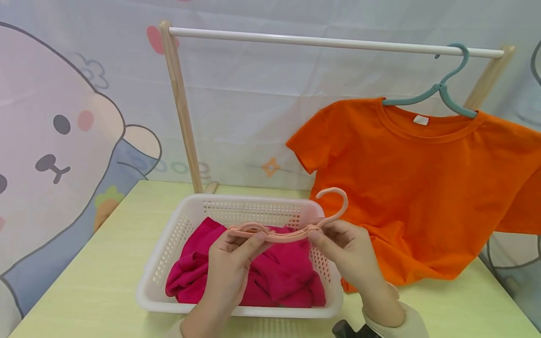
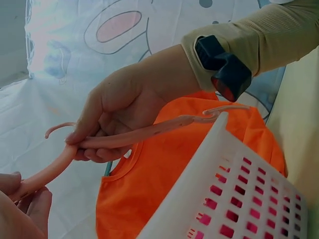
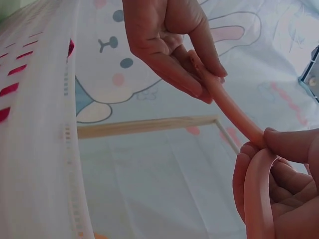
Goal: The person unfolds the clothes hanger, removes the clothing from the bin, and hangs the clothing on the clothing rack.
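Both hands hold a pink plastic clothes hanger (image 1: 287, 237) above a white basket (image 1: 148, 281). My left hand (image 1: 230, 265) pinches its left part between thumb and fingers. The right hand (image 1: 355, 251) pinches it near the base of the hook, which curves up past the fingers in the head view. In the right wrist view, the hanger (image 3: 237, 114) slants between the two hands. No garment is on it. Crumpled magenta cloth (image 1: 279, 277) lies in the basket below the hands; the left hand and forearm hide part of it.
Behind the basket stands a clothes rack with a white rail (image 1: 296, 38) and wooden posts. An orange T-shirt (image 1: 410, 188) hangs at its right on a teal hanger (image 1: 454, 96), its lower part bunched by the basket. The tabletop (image 1: 97, 281) is pale yellow.
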Motion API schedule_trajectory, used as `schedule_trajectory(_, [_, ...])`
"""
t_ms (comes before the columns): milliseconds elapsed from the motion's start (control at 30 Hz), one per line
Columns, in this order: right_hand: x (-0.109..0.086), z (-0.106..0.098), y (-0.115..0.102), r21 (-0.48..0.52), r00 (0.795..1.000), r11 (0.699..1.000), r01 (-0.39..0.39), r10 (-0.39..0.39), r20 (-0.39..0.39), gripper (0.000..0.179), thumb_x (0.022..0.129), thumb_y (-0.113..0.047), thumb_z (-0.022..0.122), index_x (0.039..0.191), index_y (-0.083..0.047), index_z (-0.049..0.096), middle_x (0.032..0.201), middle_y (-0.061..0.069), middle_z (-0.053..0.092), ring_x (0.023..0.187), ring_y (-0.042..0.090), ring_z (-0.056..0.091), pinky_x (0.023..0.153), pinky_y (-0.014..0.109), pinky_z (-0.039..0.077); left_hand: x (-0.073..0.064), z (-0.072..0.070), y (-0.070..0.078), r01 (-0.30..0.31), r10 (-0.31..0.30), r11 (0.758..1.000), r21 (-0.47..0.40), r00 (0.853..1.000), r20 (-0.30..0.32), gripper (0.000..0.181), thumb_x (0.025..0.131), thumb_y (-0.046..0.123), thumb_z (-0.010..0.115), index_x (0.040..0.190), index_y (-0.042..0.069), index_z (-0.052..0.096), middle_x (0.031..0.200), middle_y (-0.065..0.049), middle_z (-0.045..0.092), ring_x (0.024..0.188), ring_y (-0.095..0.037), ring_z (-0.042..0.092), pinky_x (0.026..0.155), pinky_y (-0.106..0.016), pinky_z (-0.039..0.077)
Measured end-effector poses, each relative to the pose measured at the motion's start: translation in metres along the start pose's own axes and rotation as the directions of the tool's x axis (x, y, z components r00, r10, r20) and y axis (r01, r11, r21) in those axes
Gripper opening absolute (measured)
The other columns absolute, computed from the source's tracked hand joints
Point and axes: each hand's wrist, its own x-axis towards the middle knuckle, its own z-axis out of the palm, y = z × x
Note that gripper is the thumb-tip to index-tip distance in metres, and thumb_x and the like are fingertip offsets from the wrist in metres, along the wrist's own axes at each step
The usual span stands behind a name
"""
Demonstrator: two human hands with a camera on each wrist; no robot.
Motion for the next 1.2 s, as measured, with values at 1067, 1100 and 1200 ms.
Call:
schedule_trajectory(1067, [0.002, -0.027, -0.007, -0.162, 0.973, 0.986, -0.029, 0.065, 0.223, 0.009, 0.086, 0.001, 0.069, 0.095, 0.003, 0.067, 0.093, -0.006, 0.070, 0.075, 0.012, 0.064, 0.069, 0.023, 0.056, 0.002, -0.009, 0.022, 0.052, -0.209, 0.791, 0.610, 0.960, 0.189, 0.022, 0.080, 0.010, 0.078, 0.097, -0.004, 0.072, 0.084, -0.015, 0.071, 0.067, -0.007, 0.060, 0.061, -0.018, 0.050])
schedule_trajectory(1100, [0.002, -0.027, -0.007, -0.168, 0.972, 0.985, -0.033, 0.071, 0.225, 0.009, 0.086, 0.000, 0.069, 0.095, 0.002, 0.067, 0.094, -0.005, 0.070, 0.076, 0.012, 0.065, 0.070, 0.023, 0.056, 0.002, -0.009, 0.022, 0.046, -0.208, 0.784, 0.619, 0.959, 0.192, 0.022, 0.080, 0.010, 0.078, 0.096, -0.004, 0.073, 0.084, -0.016, 0.071, 0.066, -0.007, 0.059, 0.060, -0.018, 0.049])
schedule_trajectory(1200, [0.002, -0.027, -0.006, -0.177, 0.969, 0.984, -0.027, 0.069, 0.236, 0.008, 0.086, 0.000, 0.070, 0.093, 0.001, 0.067, 0.095, 0.001, 0.071, 0.077, 0.012, 0.064, 0.070, 0.023, 0.056, 0.002, -0.010, 0.023, 0.039, -0.213, 0.765, 0.643, 0.958, 0.195, 0.021, 0.081, 0.011, 0.078, 0.097, -0.002, 0.073, 0.083, -0.016, 0.071, 0.064, -0.007, 0.056, 0.058, -0.017, 0.048])
